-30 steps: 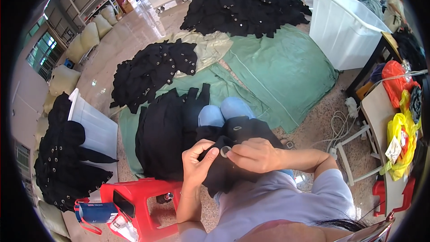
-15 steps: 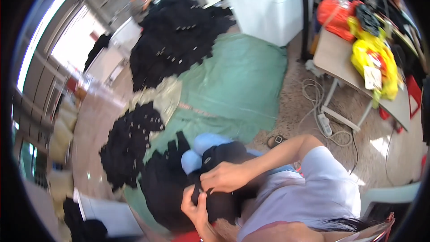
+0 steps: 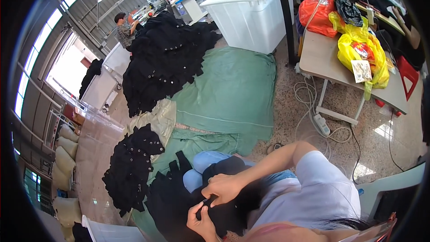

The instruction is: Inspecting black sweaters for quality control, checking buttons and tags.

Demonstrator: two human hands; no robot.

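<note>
A black garment point(image 3: 168, 206) lies over my lap, with strap-like ends sticking up on its far side. My right hand point(image 3: 225, 188) is closed in a pinch on its fabric, fingers pointing down. Just below and to the left, my left hand point(image 3: 202, 223) pinches the same garment between thumb and forefinger. The fingertips of both hands nearly meet at a small shiny spot on the cloth, too small to make out. Light blue rounded material point(image 3: 201, 166) shows just beyond the garment.
A green cloth point(image 3: 228, 85) covers the floor ahead. On its left lie a large black garment pile point(image 3: 165, 58) and a smaller one point(image 3: 130, 170). Beyond stands a white bin point(image 3: 251, 27). A table point(image 3: 313, 58) at right holds bags; a power strip point(image 3: 321, 124) lies below. Another person point(image 3: 123, 31) sits far left.
The whole view has shifted, with the surroundings sliding left. Both hands keep their pinch on the garment; the fingertips sit slightly lower in the picture.
</note>
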